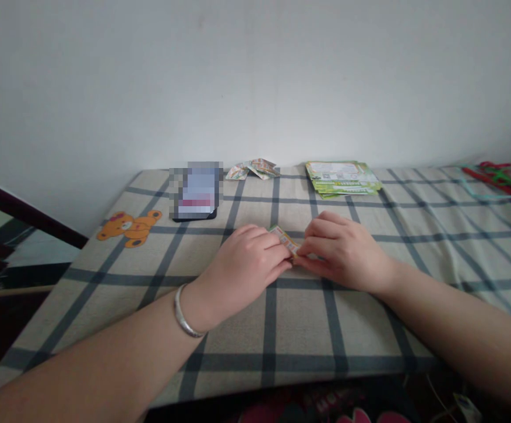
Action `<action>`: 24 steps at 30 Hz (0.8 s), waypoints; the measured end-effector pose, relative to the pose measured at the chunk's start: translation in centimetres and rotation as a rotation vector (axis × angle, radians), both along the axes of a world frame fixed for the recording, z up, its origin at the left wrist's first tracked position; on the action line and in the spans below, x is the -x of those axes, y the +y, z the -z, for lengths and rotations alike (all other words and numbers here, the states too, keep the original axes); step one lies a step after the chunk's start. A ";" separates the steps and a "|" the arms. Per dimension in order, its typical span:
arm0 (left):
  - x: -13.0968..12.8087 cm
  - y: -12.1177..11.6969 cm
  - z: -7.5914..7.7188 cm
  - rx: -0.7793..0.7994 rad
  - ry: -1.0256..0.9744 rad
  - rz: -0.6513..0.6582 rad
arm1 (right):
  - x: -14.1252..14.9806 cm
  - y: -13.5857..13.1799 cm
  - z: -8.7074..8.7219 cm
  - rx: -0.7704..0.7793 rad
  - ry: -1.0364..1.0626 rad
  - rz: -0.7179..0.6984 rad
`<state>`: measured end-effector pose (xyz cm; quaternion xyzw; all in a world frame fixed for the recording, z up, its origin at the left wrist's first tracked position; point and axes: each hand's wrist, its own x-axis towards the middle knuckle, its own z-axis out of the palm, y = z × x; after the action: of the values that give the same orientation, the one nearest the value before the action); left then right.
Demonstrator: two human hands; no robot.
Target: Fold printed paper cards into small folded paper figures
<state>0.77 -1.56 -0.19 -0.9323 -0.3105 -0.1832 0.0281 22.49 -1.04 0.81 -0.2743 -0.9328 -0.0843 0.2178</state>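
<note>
A small piece of printed paper (285, 239), folded narrow with green and orange print, lies between my two hands over the checked tablecloth. My left hand (255, 252), with a silver bangle on its wrist, has its fingers closed over the paper's left part and hides much of it. At the paper's right end, my right hand (341, 249) pinches the near corner between thumb and fingers. Beyond my hands lie folded printed papers (253, 169) near the wall. A stack of green and white leaflets (343, 178) lies behind my right hand.
A phone (196, 191) with a blurred screen lies at the back left. Near it is an orange teddy bear figure (128, 228), flat on the cloth. Red and green items (502, 182) sit at the far right. The checked tablecloth (238, 329) ends at the table's front edge.
</note>
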 end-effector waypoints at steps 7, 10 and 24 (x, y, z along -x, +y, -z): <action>-0.1 -0.1 0.0 0.019 -0.040 -0.042 | 0.2 0.7 0.7 0.199 0.178 -0.039; -0.1 0.0 0.1 0.098 -0.128 -0.081 | 0.0 1.4 1.1 0.273 0.166 -0.016; 0.0 0.2 0.2 0.187 -0.344 -0.066 | -0.5 2.2 1.1 0.228 0.313 -0.019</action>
<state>0.76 -1.32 -0.37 -0.8751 -0.3570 -0.3090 -0.1061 23.02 1.20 -0.27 -0.2980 -0.8937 0.0677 0.3284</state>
